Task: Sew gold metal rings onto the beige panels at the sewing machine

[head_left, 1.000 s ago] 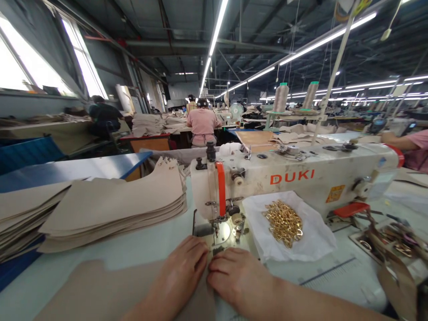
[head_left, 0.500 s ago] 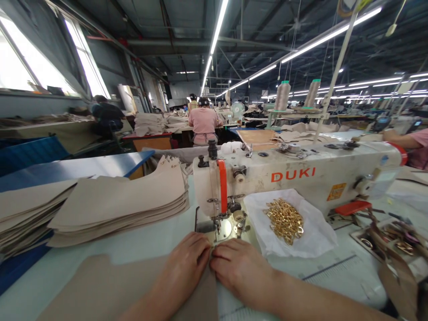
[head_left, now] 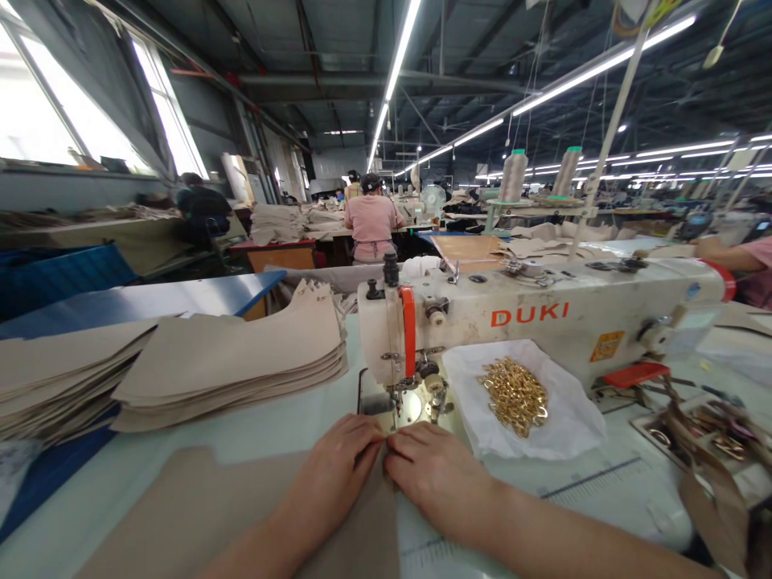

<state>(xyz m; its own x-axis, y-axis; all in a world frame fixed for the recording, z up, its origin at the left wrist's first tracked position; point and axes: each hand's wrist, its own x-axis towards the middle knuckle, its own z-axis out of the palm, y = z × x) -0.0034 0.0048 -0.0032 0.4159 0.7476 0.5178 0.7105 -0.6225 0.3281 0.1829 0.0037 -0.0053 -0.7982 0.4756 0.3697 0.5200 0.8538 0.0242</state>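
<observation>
My left hand (head_left: 338, 474) lies on a flat beige panel (head_left: 241, 503), thumb and fingers pinched at its far right corner. From the other side, my right hand (head_left: 437, 478) has its fingers bent and pressed together on the same edge, its fingertips touching those of the left. Both sets of fingertips are just in front of the needle and presser foot (head_left: 398, 398) of a white sewing machine (head_left: 461, 318). My fingers cover the exact spot they grip, and any small piece there is hidden.
Stacked beige panels (head_left: 241, 354) stand left of the machine. A white sheet (head_left: 570, 422) bears a heap of gold metal rings (head_left: 515, 394). At the right, a tray (head_left: 657, 450) holds straps and small parts. Thread cones (head_left: 512, 177) rise behind; a co-worker in pink (head_left: 371, 217) sits ahead.
The view has shifted a little, so the machine and panel stacks appear slightly farther right. Both hands keep nearly the same pinch on the panel in front of the needle.
</observation>
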